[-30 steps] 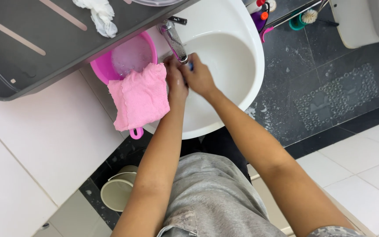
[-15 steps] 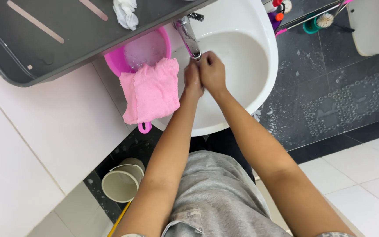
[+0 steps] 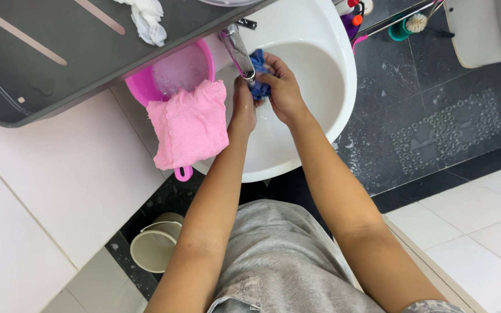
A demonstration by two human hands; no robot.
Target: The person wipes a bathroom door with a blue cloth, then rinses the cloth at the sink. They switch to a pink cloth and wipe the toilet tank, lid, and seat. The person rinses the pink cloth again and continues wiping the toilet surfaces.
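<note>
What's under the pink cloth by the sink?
The pink cloth hangs over a pink basin's rim; the handle sticks out below. The basin seems to hold water. The rim and the sink edge beneath the cloth are hidden.

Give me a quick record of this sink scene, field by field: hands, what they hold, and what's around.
left hand: under the chrome tap, on the small blue cloth
right hand: gripping the same cloth
basin: white round ceramic sink
beside basin: pink towel draped over pink plastic bowl
shelf: dark grey shelf, white crumpled rag
floor: pale round bucket
</note>
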